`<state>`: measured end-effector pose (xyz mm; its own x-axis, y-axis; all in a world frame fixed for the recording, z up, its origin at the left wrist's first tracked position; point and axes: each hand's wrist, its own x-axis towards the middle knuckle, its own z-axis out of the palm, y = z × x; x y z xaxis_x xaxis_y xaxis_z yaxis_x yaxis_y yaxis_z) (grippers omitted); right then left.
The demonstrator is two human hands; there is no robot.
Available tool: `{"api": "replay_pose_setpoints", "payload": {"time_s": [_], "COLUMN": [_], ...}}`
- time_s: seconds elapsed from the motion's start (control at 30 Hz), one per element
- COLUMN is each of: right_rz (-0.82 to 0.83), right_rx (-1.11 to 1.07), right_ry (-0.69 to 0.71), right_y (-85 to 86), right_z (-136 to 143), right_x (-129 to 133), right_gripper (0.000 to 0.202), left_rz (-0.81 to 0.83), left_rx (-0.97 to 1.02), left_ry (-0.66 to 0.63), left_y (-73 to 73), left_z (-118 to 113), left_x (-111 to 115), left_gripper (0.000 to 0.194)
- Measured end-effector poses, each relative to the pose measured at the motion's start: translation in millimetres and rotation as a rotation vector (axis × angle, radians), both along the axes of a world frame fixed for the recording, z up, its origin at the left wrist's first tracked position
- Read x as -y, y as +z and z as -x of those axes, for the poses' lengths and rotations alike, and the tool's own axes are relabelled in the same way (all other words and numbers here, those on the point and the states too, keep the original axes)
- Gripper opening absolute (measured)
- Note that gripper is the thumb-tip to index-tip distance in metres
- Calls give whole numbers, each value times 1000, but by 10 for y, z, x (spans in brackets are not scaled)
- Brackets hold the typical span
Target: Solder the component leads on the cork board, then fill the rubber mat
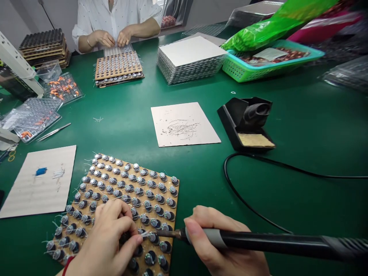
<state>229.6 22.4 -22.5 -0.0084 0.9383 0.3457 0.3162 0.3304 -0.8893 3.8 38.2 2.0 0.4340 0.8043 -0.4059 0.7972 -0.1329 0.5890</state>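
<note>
A brown perforated board (172,191) lies near the table's front edge, filled with several small round metal-topped components (138,180). My left hand (109,241) rests on the board's near part, fingertips pinching something thin and silvery at one component. My right hand (227,245) holds a black soldering iron (276,242) with a grey grip, its tip pointing left and meeting the spot by my left fingertips. The iron's black cable (244,199) loops across the green mat.
A black iron stand with a yellow sponge (247,124) sits at right. A card with wire clippings (184,124) lies mid-table, another card (40,180) at left, tweezers (53,132) beyond. Across the table a person's hands (115,38) work over a stacked board. Trays and a green basket (270,61) stand behind.
</note>
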Motion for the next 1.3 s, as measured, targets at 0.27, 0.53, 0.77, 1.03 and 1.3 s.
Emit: {"api": "replay_pose_setpoints", "payload": {"time_s": [0.27, 0.53, 0.77, 1.03, 1.3], "right_rz": [-1, -16, -3, -11, 2], "right_rx": [-11, -13, -19, -18, 18], "right_ry": [-3, -19, -16, 0, 4], "right_y": [6, 26, 33, 12, 18], "right_z": [21, 37, 27, 41, 19], "right_x": [-21, -31, -32, -33, -14], "right_gripper": [22, 25, 25, 23, 26], "left_rz": [-46, -52, -31, -14, -23], "left_rx": [19, 41, 31, 21, 18], "left_ry": [-20, -32, -28, -30, -35], "left_y": [-41, 0, -2, -1, 0], "left_z": [34, 36, 35, 31, 30], "left_x": [9, 2, -1, 9, 2], "left_gripper": [15, 14, 15, 15, 15]}}
